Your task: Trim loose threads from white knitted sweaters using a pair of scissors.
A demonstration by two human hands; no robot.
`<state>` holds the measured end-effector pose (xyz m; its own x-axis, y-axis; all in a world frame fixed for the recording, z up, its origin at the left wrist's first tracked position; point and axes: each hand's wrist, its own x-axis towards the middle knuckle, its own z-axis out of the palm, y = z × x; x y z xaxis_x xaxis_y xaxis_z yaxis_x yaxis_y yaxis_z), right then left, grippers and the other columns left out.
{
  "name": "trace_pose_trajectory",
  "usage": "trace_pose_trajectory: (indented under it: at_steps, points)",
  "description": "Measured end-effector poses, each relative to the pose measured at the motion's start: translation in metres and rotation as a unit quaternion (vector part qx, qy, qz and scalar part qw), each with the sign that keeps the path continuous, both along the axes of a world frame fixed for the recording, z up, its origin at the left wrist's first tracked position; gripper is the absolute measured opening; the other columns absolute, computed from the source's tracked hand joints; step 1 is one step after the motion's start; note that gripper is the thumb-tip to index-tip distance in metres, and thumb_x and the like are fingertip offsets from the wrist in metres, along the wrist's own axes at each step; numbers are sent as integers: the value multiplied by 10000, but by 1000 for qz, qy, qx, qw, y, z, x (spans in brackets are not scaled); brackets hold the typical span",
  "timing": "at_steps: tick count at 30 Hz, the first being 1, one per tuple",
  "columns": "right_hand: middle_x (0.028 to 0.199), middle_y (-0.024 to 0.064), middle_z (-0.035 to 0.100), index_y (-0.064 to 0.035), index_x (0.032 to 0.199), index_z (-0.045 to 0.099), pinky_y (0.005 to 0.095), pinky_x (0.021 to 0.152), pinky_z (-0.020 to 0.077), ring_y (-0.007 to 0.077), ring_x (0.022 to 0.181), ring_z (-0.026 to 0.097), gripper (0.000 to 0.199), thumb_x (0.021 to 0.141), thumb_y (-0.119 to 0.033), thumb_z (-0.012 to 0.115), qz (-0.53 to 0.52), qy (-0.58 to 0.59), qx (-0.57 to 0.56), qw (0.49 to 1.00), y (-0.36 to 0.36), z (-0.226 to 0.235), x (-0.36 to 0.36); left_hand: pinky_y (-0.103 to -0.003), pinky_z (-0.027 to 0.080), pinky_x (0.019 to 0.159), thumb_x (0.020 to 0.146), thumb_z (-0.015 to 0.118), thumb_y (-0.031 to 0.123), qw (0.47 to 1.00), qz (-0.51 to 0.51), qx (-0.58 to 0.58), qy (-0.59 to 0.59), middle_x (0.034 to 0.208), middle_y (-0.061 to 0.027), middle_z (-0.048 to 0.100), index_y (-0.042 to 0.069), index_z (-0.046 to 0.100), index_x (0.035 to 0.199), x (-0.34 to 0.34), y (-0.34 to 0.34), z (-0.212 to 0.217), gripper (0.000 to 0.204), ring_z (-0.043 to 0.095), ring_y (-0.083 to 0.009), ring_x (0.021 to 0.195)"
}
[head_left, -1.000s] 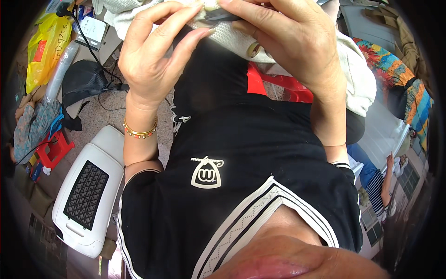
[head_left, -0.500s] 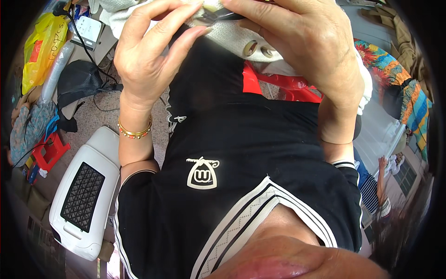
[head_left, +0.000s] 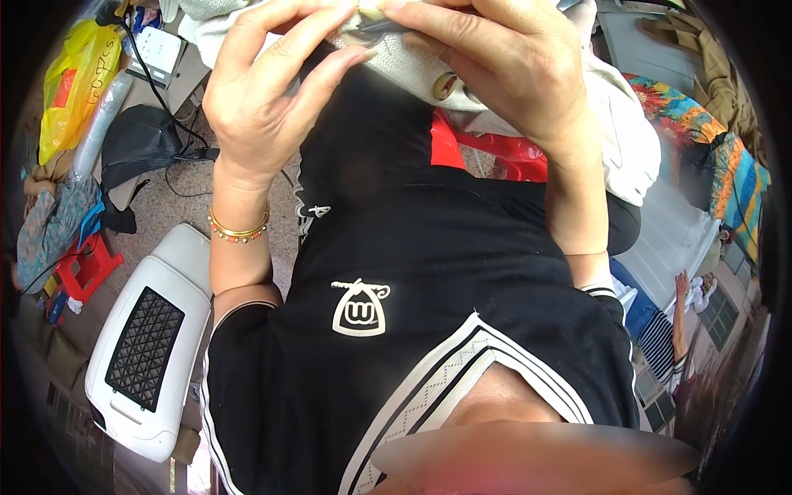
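My left hand [head_left: 268, 103] and my right hand [head_left: 516, 74] meet at the top edge over a white knitted garment [head_left: 412, 70]. Left fingers pinch the pale knit, beside a small shiny rounded grey-brown piece [head_left: 360, 37]. From that piece a slim dark metal tool [head_left: 388, 27] runs under the right fingers, which are closed on it. A pale yellowish bit shows between the two sets of fingertips; its kind is unclear. On the garment, below the right fingers, sits a shiny round brown button [head_left: 445, 85]. The upper part of the work is cut off by the frame.
Red plastic [head_left: 495, 155] shows beyond my lap. To the left stand a white case with a black grille [head_left: 148, 351], a red stool [head_left: 91, 268], a black mesh bag [head_left: 140, 140] and a yellow bag [head_left: 78, 91]. Another person's arm [head_left: 680, 313] appears at right, below colourful cloth [head_left: 734, 181].
My right hand has shifted left and inward, closer to my left hand, and now covers a second round button. The white garment shows more at the right. My left hand has hardly moved.
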<state>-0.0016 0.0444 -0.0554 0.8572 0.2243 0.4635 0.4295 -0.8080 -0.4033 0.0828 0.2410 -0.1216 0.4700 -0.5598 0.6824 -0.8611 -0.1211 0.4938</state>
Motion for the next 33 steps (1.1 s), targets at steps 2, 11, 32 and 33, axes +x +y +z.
trace_pose_trajectory:
  at_steps: [2, 11, 32, 33]
  points:
    - [811, 47, 578, -47, 1042, 693, 290, 554, 443, 189, 662, 554, 314, 730, -41, 722, 43, -118, 44, 991, -12, -37, 15, -274, 501, 759, 728, 762, 28, 1000, 10, 11, 10, 982, -111, 644, 17, 705, 1065, -2, -4, 3, 341, 624, -181, 868]
    - [815, 86, 571, -18, 1099, 666, 284, 570, 433, 194, 672, 545, 365, 742, -23, 738, -40, 63, 143, 987, -4, 9, -12, -214, 462, 689, 858, 665, 42, 984, 40, -66, 160, 946, -67, 623, 9, 715, 1035, -14, -8, -2, 187, 565, -105, 799]
    - [777, 54, 559, -48, 1015, 695, 301, 555, 444, 202, 665, 556, 313, 705, -23, 729, -70, 37, 45, 996, 6, 16, -3, -183, 397, 598, 839, 692, 23, 946, 16, -198, 255, 893, -34, 599, -39, 706, 951, -12, -16, -11, 129, 496, -54, 686]
    - [772, 53, 559, -48, 1010, 696, 301, 555, 444, 204, 663, 557, 309, 704, -24, 728, -70, 33, 40, 996, 6, 15, -2, -183, 397, 598, 839, 692, 23, 946, 18, -200, 255, 893, -34, 599, -39, 706, 951, -12, -16, -11, 129, 496, -54, 686]
